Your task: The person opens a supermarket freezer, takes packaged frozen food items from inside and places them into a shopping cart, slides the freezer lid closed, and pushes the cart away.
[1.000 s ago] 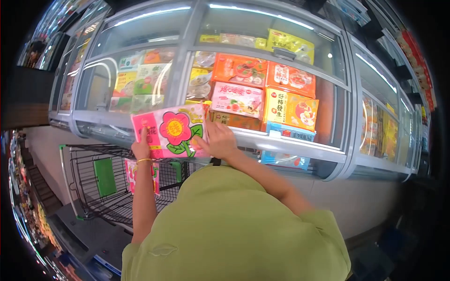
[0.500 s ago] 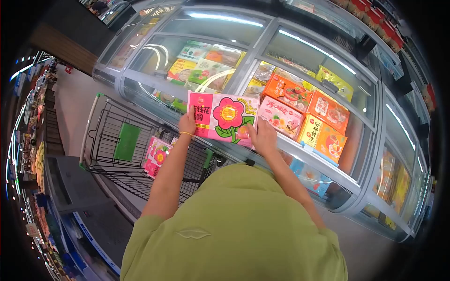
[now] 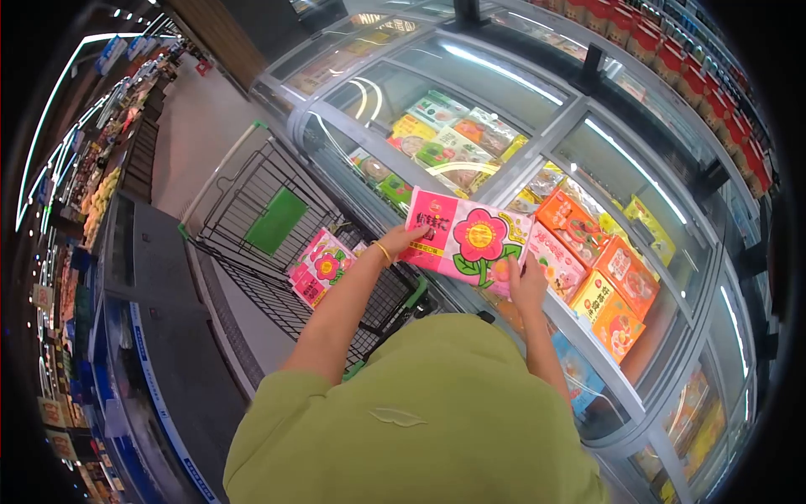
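Note:
Between my two hands I hold a pink packet of tangyuan [image 3: 445,239], printed with a big pink flower and green leaves, its front facing me. My left hand [image 3: 401,242] grips the packet's left end, thumb on the front. At the lower right corner my right hand [image 3: 527,286] closes on the other end. The packet is over the near rim of a glass-topped freezer [image 3: 550,160]. Similar pink packets [image 3: 323,265] lie in the shopping cart [image 3: 227,231] to the left of my arm.
Inside the freezer are orange boxes [image 3: 573,225], a pink package [image 3: 554,262], a yellow and orange box [image 3: 610,315] and several other packages. A green panel [image 3: 277,220] marks the cart's far end. Produce shelves [image 3: 101,202] line the left, beside an aisle floor [image 3: 197,126].
The view has swung left, so the cart and freezer appear farther right and lower. The packet stays in both hands, now tilted more, its right end lower.

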Demonstrator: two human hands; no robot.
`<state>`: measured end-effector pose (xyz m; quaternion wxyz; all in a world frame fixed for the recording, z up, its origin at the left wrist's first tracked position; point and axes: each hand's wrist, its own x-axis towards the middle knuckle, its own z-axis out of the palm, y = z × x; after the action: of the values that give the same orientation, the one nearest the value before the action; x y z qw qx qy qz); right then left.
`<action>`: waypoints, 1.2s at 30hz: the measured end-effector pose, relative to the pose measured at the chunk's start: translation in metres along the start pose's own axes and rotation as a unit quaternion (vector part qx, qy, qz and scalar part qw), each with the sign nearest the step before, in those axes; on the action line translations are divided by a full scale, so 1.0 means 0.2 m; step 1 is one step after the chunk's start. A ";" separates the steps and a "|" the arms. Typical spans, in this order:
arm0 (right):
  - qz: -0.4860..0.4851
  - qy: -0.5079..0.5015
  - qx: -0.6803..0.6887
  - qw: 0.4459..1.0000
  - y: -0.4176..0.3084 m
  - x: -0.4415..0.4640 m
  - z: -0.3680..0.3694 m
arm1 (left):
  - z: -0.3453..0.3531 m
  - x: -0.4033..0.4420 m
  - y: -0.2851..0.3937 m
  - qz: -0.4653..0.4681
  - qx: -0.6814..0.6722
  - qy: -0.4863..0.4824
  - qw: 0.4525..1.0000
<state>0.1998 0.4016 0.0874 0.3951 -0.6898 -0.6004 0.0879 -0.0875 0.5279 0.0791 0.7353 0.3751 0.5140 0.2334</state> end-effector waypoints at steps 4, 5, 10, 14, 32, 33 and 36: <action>0.130 -0.128 0.213 0.960 0.06 0.04 -0.09 | -0.03 -0.23 0.12 0.058 0.158 -0.098 0.981; 0.146 -0.153 0.365 0.907 0.09 0.05 -0.08 | -0.01 -0.31 0.16 0.095 0.130 -0.108 0.981; 0.084 -0.187 0.380 0.902 0.00 0.07 -0.26 | 0.07 -0.44 0.26 0.237 0.148 -0.068 0.958; -0.205 -0.021 0.144 0.968 -0.38 0.14 -0.56 | 0.15 -0.52 0.39 0.461 0.181 0.005 0.869; -0.188 0.199 0.088 0.958 -0.22 -0.03 -0.82 | 0.58 -0.43 0.54 0.564 0.200 -0.017 0.801; -0.182 0.208 0.081 0.958 -0.24 -0.03 -0.83 | 0.61 -0.42 0.55 0.578 0.185 -0.019 0.794; -0.166 0.204 0.087 0.961 -0.23 0.00 -0.90 | 0.68 -0.42 0.59 0.593 0.198 -0.005 0.780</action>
<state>0.2720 0.3215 0.2390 0.5769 -0.5463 -0.6032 -0.0699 0.0134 0.4958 0.2469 0.3638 0.7442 0.2211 0.5147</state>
